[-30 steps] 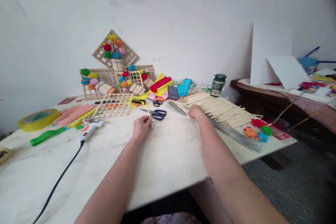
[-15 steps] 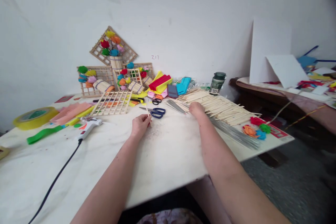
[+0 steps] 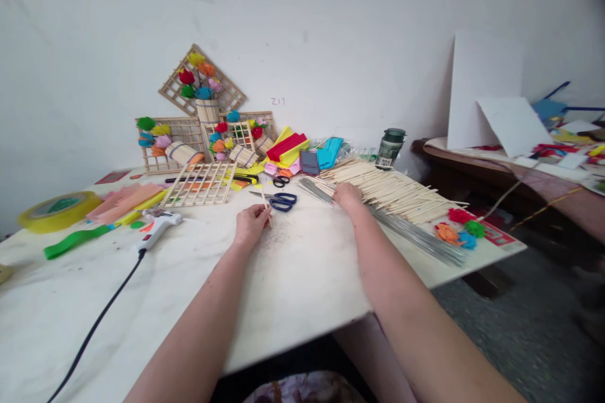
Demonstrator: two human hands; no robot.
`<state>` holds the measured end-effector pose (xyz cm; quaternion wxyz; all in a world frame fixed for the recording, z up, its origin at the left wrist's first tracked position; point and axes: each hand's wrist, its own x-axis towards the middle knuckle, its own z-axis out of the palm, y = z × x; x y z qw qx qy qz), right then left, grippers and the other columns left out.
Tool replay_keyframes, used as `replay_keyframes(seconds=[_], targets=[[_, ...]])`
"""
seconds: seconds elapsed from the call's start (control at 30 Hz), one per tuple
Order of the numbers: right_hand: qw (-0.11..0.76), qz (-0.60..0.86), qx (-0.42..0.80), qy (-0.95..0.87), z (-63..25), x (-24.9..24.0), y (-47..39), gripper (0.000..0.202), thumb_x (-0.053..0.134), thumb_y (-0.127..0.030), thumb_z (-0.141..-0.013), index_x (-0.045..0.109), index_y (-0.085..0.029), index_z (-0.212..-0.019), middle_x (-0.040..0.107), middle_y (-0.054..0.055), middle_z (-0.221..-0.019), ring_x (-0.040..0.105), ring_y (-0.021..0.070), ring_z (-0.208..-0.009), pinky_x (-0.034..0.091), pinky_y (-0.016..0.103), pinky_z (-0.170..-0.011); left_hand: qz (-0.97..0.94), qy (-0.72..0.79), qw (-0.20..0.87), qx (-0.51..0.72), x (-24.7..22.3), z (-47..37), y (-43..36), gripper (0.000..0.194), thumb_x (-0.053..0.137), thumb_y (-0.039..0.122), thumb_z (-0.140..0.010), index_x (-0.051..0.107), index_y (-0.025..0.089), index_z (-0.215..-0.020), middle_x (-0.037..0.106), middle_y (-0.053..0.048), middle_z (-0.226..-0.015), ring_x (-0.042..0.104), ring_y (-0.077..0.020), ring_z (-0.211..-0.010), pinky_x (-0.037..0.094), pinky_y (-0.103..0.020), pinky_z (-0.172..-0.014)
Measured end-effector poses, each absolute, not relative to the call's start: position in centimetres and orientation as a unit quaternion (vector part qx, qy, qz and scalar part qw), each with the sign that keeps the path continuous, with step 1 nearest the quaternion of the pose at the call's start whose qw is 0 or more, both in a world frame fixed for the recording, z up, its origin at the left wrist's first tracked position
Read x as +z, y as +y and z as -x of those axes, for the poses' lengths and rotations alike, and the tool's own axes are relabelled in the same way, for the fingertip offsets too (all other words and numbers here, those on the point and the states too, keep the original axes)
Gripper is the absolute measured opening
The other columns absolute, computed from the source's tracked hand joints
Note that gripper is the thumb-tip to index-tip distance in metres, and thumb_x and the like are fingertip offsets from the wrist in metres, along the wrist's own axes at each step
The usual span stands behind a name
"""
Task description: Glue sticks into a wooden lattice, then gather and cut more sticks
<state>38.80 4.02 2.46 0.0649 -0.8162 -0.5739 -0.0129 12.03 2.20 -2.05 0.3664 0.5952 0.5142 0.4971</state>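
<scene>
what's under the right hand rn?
Grey wires show on both sides of the right hand, with pale sticks just beyond. The stretch between is covered by the hand, so whether it grips any wire can't be told.

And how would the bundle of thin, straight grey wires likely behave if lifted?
The bundle of thin grey wires would probably flex a little, being long and slender; may fan apart, as no tie shows; and could slide easily, looking smooth.
</scene>
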Motion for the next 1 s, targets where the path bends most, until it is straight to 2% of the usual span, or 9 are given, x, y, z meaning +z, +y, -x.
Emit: replay_keyframes(seconds=[0.17, 0.4, 0.7, 0.87, 1.0], targets=[[0.057, 0.822, -0.018, -0.567, -38.3, 2.3, 4.1, 0.034, 0.057, -0.019, -0.072, 0.064, -0.011, -0.104, 0.063, 0.019, -0.102, 0.059, 0.0225, -0.099, 0.043, 0.028, -0.078, -0.6, 0.516, 0.358, 0.495, -1.9, -12.0, 2.1, 0.034, 0.061, 0.044, -0.064, 0.066, 0.014, -0.077, 0.061, -0.001, -0.055, 0.052, -0.0107, -0.047, 0.044, -0.021, -0.049], [0.049, 0.814, -0.029, -0.578, -37.5, 2.3, 3.9, 0.031, 0.051, -0.018, -0.078, 0.063, -0.011, -0.106, 0.063, 0.021, -0.102, 0.058, 0.0226, -0.101, 0.044, 0.029, -0.079, -0.593, 0.516, 0.369, 0.496, -1.9, -12.0, 2.1, 0.033, 0.061, 0.044, -0.063, 0.066, 0.014, -0.077, 0.06, 0.0, -0.055, 0.052, -0.0109, -0.047, 0.045, -0.022, -0.049], [0.042, 0.817, -0.021, -0.574, -37.9, 3.1, 3.5, 0.034, 0.058, -0.019, -0.072, 0.063, -0.011, -0.105, 0.063, 0.019, -0.103, 0.059, 0.0223, -0.099, 0.044, 0.028, -0.078, -0.586, 0.523, 0.373, 0.494, -1.4, -12.1, 1.7, 0.028, 0.061, 0.04, -0.064, 0.065, 0.014, -0.075, 0.057, 0.001, -0.053, 0.05, -0.01, -0.046, 0.045, -0.021, -0.049], [0.09, 0.821, -0.03, -0.563, -37.8, 4.1, 3.2, 0.029, 0.055, -0.018, -0.075, 0.065, -0.01, -0.101, 0.062, 0.02, -0.102, 0.059, 0.023, -0.098, 0.043, 0.028, -0.079, -0.579, 0.522, 0.379, 0.499, -1.3, -12.1, 1.7, 0.028, 0.062, 0.039, -0.063, 0.065, 0.014, -0.075, 0.059, 0.0, -0.056, 0.051, -0.0097, -0.047, 0.045, -0.021, -0.048], [0.186, 0.793, -0.012, -0.579, -36.9, 4.5, 3.2, 0.026, 0.049, -0.025, -0.079, 0.067, -0.012, -0.092, 0.065, 0.016, -0.095, 0.06, 0.0219, -0.091, 0.043, 0.026, -0.073, -0.562, 0.526, 0.392, 0.505, -0.9, -12.3, 1.5, 0.027, 0.063, 0.038, -0.063, 0.065, 0.014, -0.076, 0.062, -0.001, -0.059, 0.052, -0.0098, -0.046, 0.045, -0.021, -0.047]])
